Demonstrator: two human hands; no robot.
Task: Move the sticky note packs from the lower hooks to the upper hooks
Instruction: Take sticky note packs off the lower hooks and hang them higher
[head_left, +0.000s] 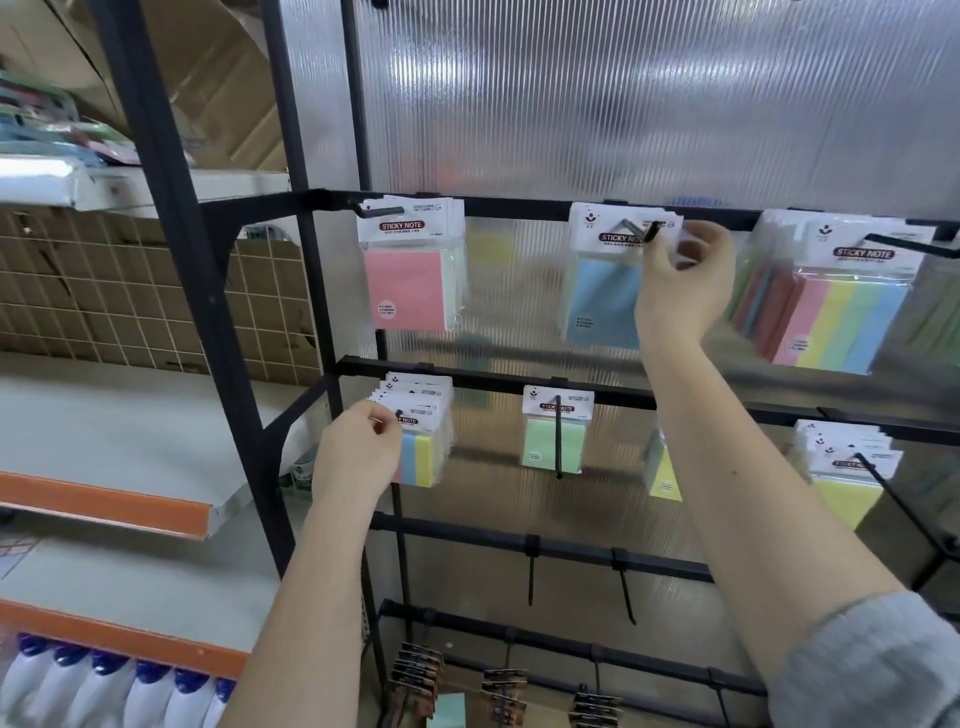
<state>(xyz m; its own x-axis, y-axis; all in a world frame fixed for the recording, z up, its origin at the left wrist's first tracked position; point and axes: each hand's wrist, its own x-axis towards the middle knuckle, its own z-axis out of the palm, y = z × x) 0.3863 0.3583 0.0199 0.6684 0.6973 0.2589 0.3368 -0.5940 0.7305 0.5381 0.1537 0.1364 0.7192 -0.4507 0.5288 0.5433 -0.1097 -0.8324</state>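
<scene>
Sticky note packs are split across two rails here: on the lower rail a bunch of striped packs (423, 441) hangs at the left hook, a green pack (555, 434) sits on the middle hook, a yellow one (665, 475) shows partly behind the right forearm, and another stack (847, 467) hangs at far right. Up top, a pink pack (410, 270), a blue pack (605, 291) and a multicolour set (841, 306) hang from the upper hooks. The left hand (353, 457) pinches the header cards of the striped bunch right at the hook tip, likely to slide them off. The right hand (680, 291) is up at the upper middle hook (649, 231), fingers curled at the hook end beside the blue pack's header; whether it actually grips a pack or only steadies the hook, I cannot tell. It looks like one hand feeds while the other fetches. Around all this: the black rack (519, 210), a ribbed translucent back panel (623, 93), bare hooks (623, 587) lower down, and white bottles (104, 691) bottom left
</scene>
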